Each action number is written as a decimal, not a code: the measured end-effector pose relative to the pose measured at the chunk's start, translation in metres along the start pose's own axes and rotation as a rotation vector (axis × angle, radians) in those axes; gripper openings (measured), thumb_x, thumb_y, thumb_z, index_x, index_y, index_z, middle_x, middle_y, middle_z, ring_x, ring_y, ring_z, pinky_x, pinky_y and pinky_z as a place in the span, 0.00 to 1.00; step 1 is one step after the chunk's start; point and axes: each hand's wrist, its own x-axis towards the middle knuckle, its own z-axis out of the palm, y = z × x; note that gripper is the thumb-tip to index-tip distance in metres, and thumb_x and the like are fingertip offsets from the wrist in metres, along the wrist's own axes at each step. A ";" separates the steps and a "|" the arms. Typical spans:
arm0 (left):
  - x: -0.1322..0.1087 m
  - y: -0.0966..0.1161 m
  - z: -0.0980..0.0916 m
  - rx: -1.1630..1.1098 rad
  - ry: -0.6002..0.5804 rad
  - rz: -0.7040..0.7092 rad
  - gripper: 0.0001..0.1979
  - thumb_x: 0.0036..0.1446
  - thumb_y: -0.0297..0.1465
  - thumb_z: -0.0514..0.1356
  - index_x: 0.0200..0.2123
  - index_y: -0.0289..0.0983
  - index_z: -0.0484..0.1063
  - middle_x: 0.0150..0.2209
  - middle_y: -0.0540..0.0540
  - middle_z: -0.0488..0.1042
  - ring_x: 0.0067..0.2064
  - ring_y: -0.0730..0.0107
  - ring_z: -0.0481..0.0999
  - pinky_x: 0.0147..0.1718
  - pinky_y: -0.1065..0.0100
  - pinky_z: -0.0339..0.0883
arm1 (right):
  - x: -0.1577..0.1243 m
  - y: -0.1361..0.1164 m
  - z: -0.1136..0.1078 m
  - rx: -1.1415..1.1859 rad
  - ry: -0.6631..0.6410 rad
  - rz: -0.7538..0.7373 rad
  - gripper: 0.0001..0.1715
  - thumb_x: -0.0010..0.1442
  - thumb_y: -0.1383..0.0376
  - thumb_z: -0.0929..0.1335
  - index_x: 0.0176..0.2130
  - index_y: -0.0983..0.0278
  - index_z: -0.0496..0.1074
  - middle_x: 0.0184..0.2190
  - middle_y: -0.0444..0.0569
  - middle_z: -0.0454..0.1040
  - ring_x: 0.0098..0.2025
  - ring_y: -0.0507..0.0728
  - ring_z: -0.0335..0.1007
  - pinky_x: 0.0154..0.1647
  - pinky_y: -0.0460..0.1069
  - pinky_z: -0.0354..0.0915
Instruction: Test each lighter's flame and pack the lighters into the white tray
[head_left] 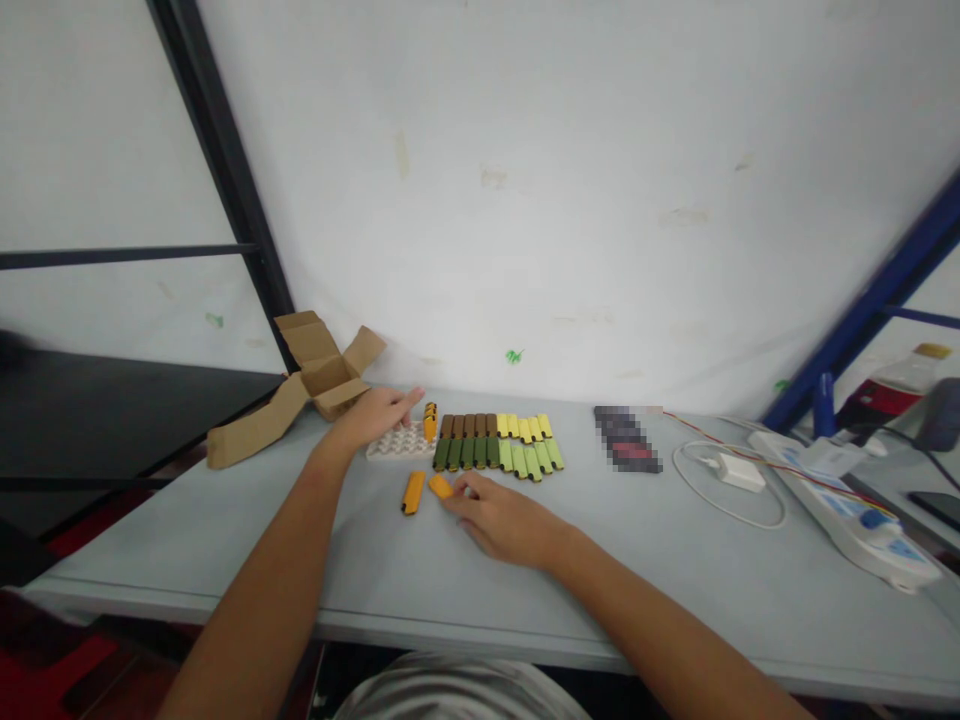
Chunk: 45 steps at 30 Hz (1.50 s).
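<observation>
My right hand pinches one end of an orange lighter, a small flat piece, just above the table. Beside it another orange lighter lies flat, its black end towards me. My left hand is over the white tray with round holes, fingers stretched out and apart; it hides the tray's back left part. At the tray's right end a few orange lighters stand upright. To the right lie rows of brown lighters, dark green lighters, yellow lighters and light green lighters.
An unfolded cardboard box stands at the back left against the wall. A blurred dark object lies to the right. Farther right are a white adapter with its cable, a power strip and a bottle.
</observation>
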 end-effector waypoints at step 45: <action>-0.002 0.016 0.006 0.046 0.136 0.095 0.23 0.61 0.47 0.52 0.21 0.38 0.68 0.19 0.52 0.69 0.22 0.71 0.63 0.24 0.68 0.51 | -0.014 0.060 -0.038 0.953 0.928 0.575 0.24 0.50 0.56 0.74 0.45 0.66 0.76 0.33 0.49 0.78 0.31 0.53 0.70 0.34 0.49 0.66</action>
